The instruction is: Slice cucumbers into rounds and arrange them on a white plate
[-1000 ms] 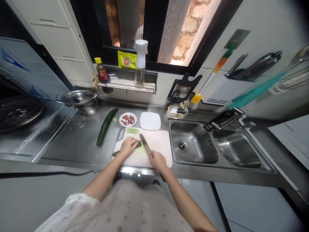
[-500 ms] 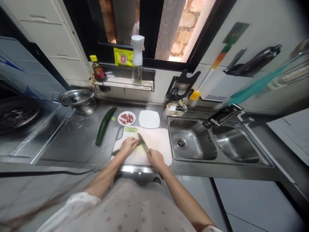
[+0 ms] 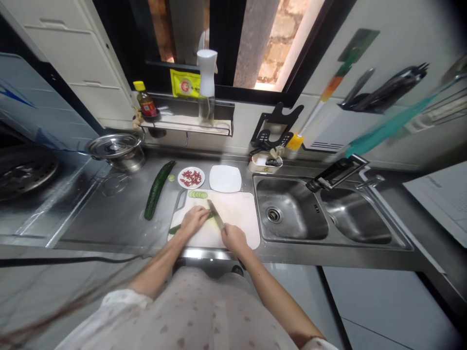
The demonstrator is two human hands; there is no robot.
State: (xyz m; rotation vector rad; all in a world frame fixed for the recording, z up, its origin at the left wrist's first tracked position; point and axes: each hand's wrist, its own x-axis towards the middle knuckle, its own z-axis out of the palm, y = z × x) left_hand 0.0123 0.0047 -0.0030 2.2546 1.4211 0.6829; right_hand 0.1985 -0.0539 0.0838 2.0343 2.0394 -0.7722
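Observation:
On the white cutting board (image 3: 241, 218) lies a cucumber (image 3: 175, 229), partly covered by my left hand (image 3: 195, 219), whose closed fingers press it down. My right hand (image 3: 234, 237) is wrapped round the handle of a kitchen knife (image 3: 216, 214). The blade slants up and left, right beside my left fingertips at the cucumber's cut end. Several cucumber slices (image 3: 198, 194) lie in an overlapping row at the board's top left. A whole cucumber (image 3: 159, 189) rests on the counter left of the board, with a small cut end piece (image 3: 171, 178) near it.
Behind the board stand a small plate (image 3: 201, 185) of chopped red pieces and a white square plate (image 3: 225, 179). A double sink (image 3: 292, 236) is at the right. At the left sits a lidded steel pot (image 3: 127, 159). A shelf (image 3: 182, 127) carries bottles above.
The view has shifted very slightly. Both hands, the knife and the cucumber stay in nearly the same place.

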